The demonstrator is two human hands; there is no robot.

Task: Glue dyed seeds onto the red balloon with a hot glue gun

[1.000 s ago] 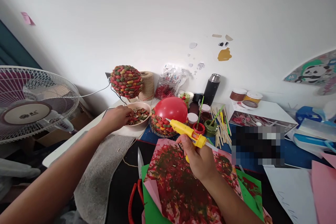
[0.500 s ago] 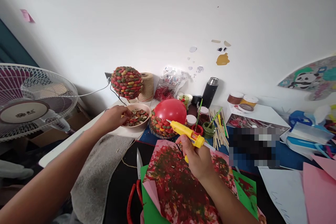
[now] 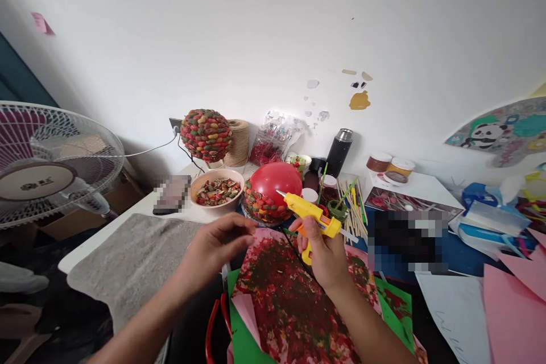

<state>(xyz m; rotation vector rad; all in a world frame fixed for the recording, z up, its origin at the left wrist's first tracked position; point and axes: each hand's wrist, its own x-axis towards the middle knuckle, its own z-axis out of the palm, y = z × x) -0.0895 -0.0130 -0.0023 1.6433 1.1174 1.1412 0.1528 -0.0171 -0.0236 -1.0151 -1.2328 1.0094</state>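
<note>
While a paint-smeared sheet (image 3: 290,301) is lying on the near side of the red balloon (image 3: 277,177), the right hand (image 3: 326,256), nearer than the balloon and off to its right, is gripping the yellow glue gun (image 3: 313,216), nozzle pointing leftward toward it. The left hand (image 3: 222,244) is hovering near-left of the balloon, thumb and fingers curling toward each other; whether they are pinching anything, I cannot tell. Sound technique, I judge: keeping the nozzle tip off the rubber, using small beads, pressing each addition snugly against its neighbours. The balloon is wearing painted pieces (image 3: 261,206) around its lower part, top showing bare. A bowl (image 3: 215,209) is standing just left of it; farther back-left, a densely covered ball (image 3: 206,135) is resting.
</note>
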